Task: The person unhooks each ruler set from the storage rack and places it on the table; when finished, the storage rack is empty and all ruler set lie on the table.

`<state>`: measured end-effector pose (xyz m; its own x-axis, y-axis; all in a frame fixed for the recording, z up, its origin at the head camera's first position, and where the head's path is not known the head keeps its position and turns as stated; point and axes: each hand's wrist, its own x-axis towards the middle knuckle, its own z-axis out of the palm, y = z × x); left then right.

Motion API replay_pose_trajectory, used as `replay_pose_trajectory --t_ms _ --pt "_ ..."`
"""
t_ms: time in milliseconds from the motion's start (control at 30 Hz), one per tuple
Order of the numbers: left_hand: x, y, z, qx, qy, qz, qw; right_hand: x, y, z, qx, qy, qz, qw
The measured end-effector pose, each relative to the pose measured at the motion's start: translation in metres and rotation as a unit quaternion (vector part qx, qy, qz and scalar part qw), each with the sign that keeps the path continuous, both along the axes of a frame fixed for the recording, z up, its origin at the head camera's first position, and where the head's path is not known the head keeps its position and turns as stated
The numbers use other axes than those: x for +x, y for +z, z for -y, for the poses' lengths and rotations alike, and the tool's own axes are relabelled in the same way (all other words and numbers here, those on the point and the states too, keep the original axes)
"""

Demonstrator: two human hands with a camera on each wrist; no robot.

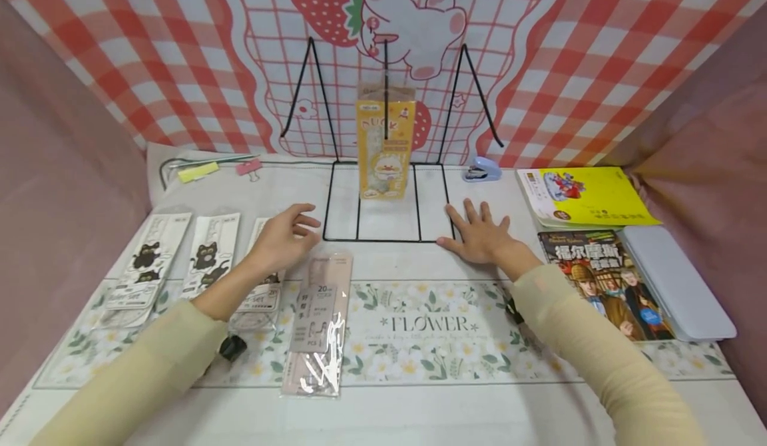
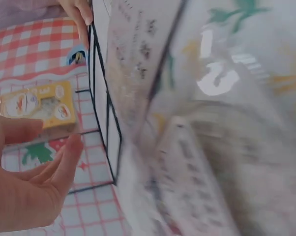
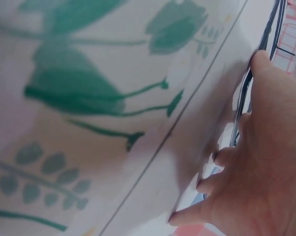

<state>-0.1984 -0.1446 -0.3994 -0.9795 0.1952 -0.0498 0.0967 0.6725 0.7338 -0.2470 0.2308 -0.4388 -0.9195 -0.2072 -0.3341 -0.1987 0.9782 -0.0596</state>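
Hands (image 1: 284, 237) (image 1: 482, 238) flank the black wire rack (image 1: 389, 240).

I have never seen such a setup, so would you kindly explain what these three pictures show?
There is no machine, just a person's bare hands. The wide picture comes from a camera on the head, the others from one on each wrist. The right hand touches a black wire display rack; the left hand is beside it, holding nothing. A yellow printed package hangs on the rack's middle hook. On the white flowered cloth lie a flat pink plastic packet, three long white packets, a small blue stapler and a yellow paperback book.
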Motion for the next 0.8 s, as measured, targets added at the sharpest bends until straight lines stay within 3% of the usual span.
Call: replay_pose_trajectory --t_ms 200,300,400,533,800 --pt "-0.02 0.017 -0.028 0.046 -0.016 -0.072 0.9962 0.0 -0.001 0.001 0.003 -0.005 -0.001 1.0" --pt "-0.033 0.027 -0.037 0.078 -0.008 -0.109 0.9909 -0.001 -0.003 0.002 0.0 -0.004 -0.001 1.0" --pt "-0.048 0.032 -0.041 0.119 0.012 -0.141 0.9827 -0.002 -0.003 0.005 -0.007 -0.003 0.0 1.0" --pt "-0.064 0.03 -0.049 0.17 0.032 -0.168 0.9705 -0.002 -0.002 0.005 -0.006 -0.006 0.003 1.0" --pt "-0.076 0.031 -0.079 0.25 0.045 -0.216 0.9426 -0.001 -0.003 0.002 -0.001 -0.01 0.002 1.0"
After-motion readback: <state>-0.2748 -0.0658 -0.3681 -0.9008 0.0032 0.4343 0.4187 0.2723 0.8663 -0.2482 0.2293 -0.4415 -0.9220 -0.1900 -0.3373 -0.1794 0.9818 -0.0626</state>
